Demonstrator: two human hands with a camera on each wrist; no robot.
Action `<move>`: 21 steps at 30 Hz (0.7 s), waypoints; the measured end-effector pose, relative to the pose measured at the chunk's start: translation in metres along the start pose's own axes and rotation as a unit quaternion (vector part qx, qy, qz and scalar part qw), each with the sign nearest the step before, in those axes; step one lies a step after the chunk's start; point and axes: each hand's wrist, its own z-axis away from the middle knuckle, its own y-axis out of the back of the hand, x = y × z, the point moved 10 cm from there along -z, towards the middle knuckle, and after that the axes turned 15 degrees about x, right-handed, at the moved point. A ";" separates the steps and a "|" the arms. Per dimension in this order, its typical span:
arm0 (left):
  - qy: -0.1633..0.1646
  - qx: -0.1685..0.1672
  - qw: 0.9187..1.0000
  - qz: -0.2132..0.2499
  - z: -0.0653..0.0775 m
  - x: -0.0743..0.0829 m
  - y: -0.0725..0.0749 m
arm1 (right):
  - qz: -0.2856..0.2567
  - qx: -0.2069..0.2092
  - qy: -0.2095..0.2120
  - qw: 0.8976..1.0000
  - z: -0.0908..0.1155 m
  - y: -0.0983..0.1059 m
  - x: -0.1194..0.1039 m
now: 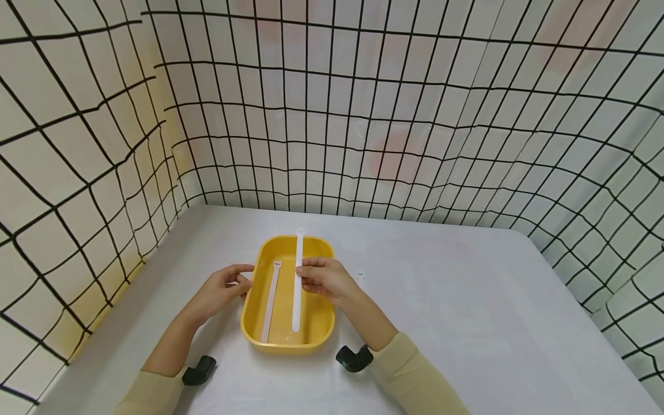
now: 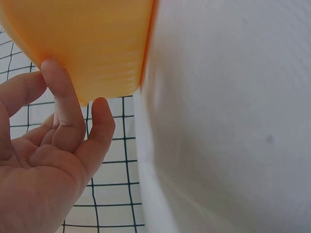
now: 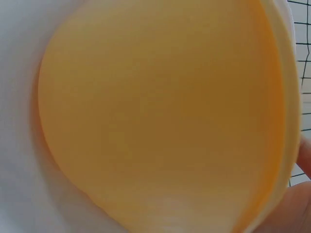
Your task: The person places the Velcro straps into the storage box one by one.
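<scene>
Tray: yellow tray (image 1: 311, 331), oblong with rounded corners, sits on the white tabletop (image 1: 467, 323), near its front-left part.
Long strip: white strip (image 1: 298, 288) runs lengthwise through the tray; its far end pokes out over the tray's back rim.
Short strip: second white strip (image 1: 271, 302) lies inside the tray, left of the long one, slightly slanted, well apart from the right hand.
Left hand: left hand (image 1: 224, 288) at the tray's left wall, fingers relaxed and fairly straight; the left wrist view shows a fingertip (image 2: 51, 68) touching the tray's outer wall (image 2: 92, 43). Holds nothing.
Right hand: right hand (image 1: 324, 279) reaches over the tray's right rim, fingertips pinching the long strip about midway.
Right wrist view: filled by the tray's yellow side (image 3: 160, 116), blurred, with only a sliver of the hand in view.
Small piece: tiny white bit (image 1: 361, 275) on the tabletop just right of the right hand.
Surroundings: white wall sheets with black grid lines (image 1: 415, 115) on three sides.
</scene>
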 end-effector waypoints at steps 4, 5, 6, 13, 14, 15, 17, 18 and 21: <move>0.000 0.001 1.000 -0.002 0.000 0.000 0.000 | -0.005 -0.002 0.000 1.000 -0.002 -0.003 0.002; 0.000 0.001 1.000 -0.001 0.000 0.000 0.000 | -0.004 -0.003 0.000 1.000 -0.003 -0.003 0.002; 0.000 0.001 1.000 -0.001 0.000 0.000 0.000 | -0.004 -0.003 0.001 1.000 -0.003 -0.004 0.002; -0.001 0.002 1.000 -0.002 0.000 -0.001 0.001 | -0.003 0.002 -0.002 1.000 -0.006 -0.008 0.005; -0.001 0.002 1.000 -0.002 0.000 -0.001 0.001 | -0.001 0.002 0.000 1.000 -0.006 -0.009 0.005; -0.001 0.002 1.000 -0.001 0.000 -0.001 0.001 | 0.001 0.002 0.000 1.000 -0.006 -0.009 0.005; -0.002 0.002 1.000 -0.001 -0.001 -0.001 0.001 | 0.004 0.002 0.000 1.000 -0.006 -0.011 0.006; -0.003 0.002 1.000 0.000 -0.001 -0.001 0.001 | 0.006 0.002 0.000 1.000 -0.006 -0.012 0.006; -0.007 0.001 1.000 0.000 -0.001 0.000 0.001 | 0.008 0.001 0.000 1.000 -0.005 -0.014 0.008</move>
